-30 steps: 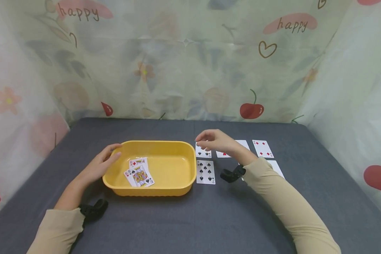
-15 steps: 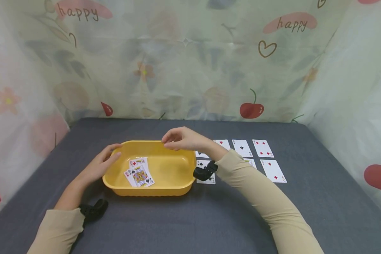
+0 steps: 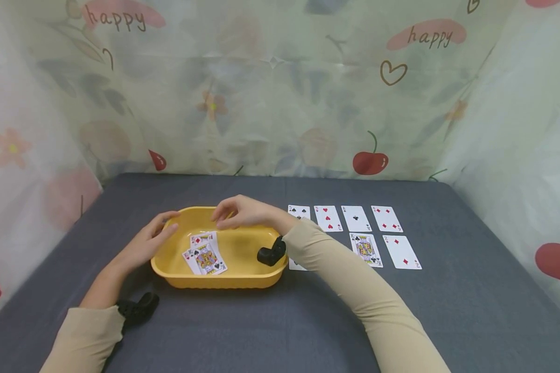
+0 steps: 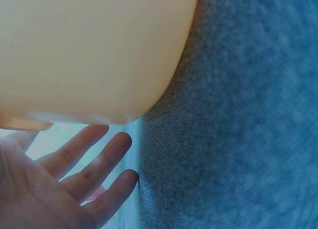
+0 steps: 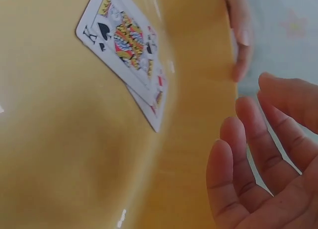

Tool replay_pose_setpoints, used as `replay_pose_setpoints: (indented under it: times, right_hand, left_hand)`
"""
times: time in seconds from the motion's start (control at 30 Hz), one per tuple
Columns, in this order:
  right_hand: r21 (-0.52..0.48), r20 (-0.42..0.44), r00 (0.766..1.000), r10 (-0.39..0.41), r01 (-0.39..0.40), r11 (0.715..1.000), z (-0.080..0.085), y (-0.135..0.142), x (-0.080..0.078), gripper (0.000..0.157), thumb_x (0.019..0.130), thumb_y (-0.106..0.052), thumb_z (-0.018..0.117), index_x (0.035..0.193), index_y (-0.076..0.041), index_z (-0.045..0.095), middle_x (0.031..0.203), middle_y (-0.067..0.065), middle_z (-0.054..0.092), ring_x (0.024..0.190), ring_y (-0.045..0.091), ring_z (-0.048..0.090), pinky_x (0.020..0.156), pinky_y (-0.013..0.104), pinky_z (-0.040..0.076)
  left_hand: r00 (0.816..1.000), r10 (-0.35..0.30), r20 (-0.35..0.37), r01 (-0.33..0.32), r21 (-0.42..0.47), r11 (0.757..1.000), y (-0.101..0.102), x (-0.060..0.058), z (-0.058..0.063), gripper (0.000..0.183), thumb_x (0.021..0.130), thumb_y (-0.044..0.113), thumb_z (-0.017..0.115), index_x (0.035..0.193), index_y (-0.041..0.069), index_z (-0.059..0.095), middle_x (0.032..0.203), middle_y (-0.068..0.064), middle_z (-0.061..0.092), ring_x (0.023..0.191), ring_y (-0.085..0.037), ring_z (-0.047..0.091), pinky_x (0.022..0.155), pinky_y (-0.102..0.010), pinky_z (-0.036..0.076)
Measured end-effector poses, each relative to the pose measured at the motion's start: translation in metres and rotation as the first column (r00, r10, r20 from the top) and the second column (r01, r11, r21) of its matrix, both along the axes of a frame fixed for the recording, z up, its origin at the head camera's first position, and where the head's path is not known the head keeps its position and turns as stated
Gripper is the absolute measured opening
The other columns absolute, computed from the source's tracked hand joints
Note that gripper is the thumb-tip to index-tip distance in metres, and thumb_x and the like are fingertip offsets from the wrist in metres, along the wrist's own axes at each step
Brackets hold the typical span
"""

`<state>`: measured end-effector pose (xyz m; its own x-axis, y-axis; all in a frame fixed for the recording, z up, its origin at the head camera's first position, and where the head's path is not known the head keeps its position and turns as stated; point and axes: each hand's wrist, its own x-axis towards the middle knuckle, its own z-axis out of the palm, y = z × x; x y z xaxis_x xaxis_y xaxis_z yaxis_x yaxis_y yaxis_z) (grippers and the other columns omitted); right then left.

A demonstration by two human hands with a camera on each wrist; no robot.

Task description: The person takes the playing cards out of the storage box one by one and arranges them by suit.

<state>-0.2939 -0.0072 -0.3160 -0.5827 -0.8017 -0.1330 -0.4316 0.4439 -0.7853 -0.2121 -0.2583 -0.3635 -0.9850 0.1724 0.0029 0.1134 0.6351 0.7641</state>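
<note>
A yellow plastic tub [image 3: 224,281] sits on the dark cloth. Inside lie a few overlapping playing cards, with a king of spades [image 3: 207,259] [image 5: 126,38] on top and a red-suit card [image 3: 203,239] showing behind it. My left hand [image 3: 144,241] rests at the tub's left rim; its lower fingers [image 4: 102,164] extend loosely beside the outer wall. Over the tub, my right hand [image 3: 245,211] has loosely bent fingers, and the right wrist view shows nothing between the thumb and fingertips [image 5: 231,132].
Right of the tub, cards lie face up in two rows: a spade card [image 3: 299,210], three of hearts [image 3: 328,218], ace of clubs [image 3: 357,218], four of diamonds [image 3: 387,218], king of clubs [image 3: 366,250] and two of diamonds [image 3: 402,252]. Patterned curtains [image 3: 270,103] enclose the table.
My right hand has moved left from above the table cards to over the tub, uncovering several cards. The left hand, tub and cards have stayed put.
</note>
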Motion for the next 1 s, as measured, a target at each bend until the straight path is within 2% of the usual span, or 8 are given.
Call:
replay_pose_setpoints:
  times: [0.13,0.3,0.53,0.63,0.8,1.0]
  right_hand:
    - [0.032,0.031,0.999,0.022,-0.023,0.999,-0.007,-0.010,-0.001,0.031,0.089,-0.013,0.062,0.118,-0.003,0.060,0.108,0.011,0.065,0.093,0.012,0.059,0.076,0.020,0.049]
    - [0.061,0.022,0.998,0.052,-0.054,0.997,-0.016,-0.019,-0.005,0.031,0.088,-0.013,0.064,0.117,-0.004,0.061,0.108,0.011,0.066,0.091,0.008,0.059,0.074,0.017,0.047]
    - [0.120,0.052,0.996,0.066,-0.072,0.990,-0.021,-0.030,-0.004,0.033,0.087,-0.015,0.065,0.118,-0.006,0.060,0.108,0.007,0.065,0.082,0.006,0.055,0.072,0.023,0.048]
    - [0.145,0.057,0.996,0.071,-0.079,0.986,-0.022,-0.034,-0.002,0.032,0.087,-0.014,0.065,0.117,-0.006,0.060,0.106,0.005,0.063,0.080,0.006,0.054,0.070,0.022,0.048]
    - [0.162,0.040,0.994,0.103,-0.108,0.981,-0.023,-0.040,0.000,0.032,0.084,-0.011,0.066,0.115,-0.004,0.060,0.101,0.004,0.061,0.083,0.006,0.051,0.064,0.017,0.044]
    - [0.200,0.013,0.994,0.105,-0.106,0.974,-0.027,-0.044,0.002,0.035,0.082,-0.007,0.068,0.116,-0.004,0.060,0.105,0.006,0.059,0.089,0.007,0.048,0.066,0.015,0.043]
  left_hand:
    - [1.000,0.004,0.000,-0.004,0.007,1.000,0.000,-0.001,-0.001,0.056,0.100,0.038,0.037,0.144,0.005,0.027,0.148,-0.025,0.028,0.131,-0.044,0.033,0.101,-0.058,0.031]
    - [1.000,0.008,0.004,-0.008,0.010,1.000,0.000,-0.001,-0.001,0.056,0.100,0.038,0.037,0.144,0.005,0.027,0.148,-0.025,0.027,0.132,-0.044,0.032,0.101,-0.058,0.031]
    - [1.000,0.009,0.016,-0.010,0.011,1.000,-0.001,-0.001,0.000,0.057,0.100,0.039,0.037,0.144,0.006,0.026,0.148,-0.025,0.027,0.132,-0.045,0.031,0.102,-0.059,0.030]
    - [1.000,0.009,0.025,-0.010,0.012,1.000,-0.001,-0.001,0.000,0.057,0.100,0.040,0.037,0.144,0.007,0.025,0.148,-0.025,0.027,0.133,-0.045,0.030,0.102,-0.059,0.031]
    - [1.000,0.010,0.021,-0.010,0.010,1.000,-0.001,-0.001,-0.001,0.057,0.100,0.040,0.037,0.144,0.007,0.026,0.148,-0.025,0.028,0.131,-0.043,0.034,0.100,-0.057,0.033]
    - [1.000,0.005,0.014,-0.005,0.008,1.000,-0.001,-0.001,-0.001,0.056,0.100,0.040,0.037,0.144,0.007,0.027,0.148,-0.024,0.027,0.130,-0.042,0.034,0.101,-0.057,0.032]
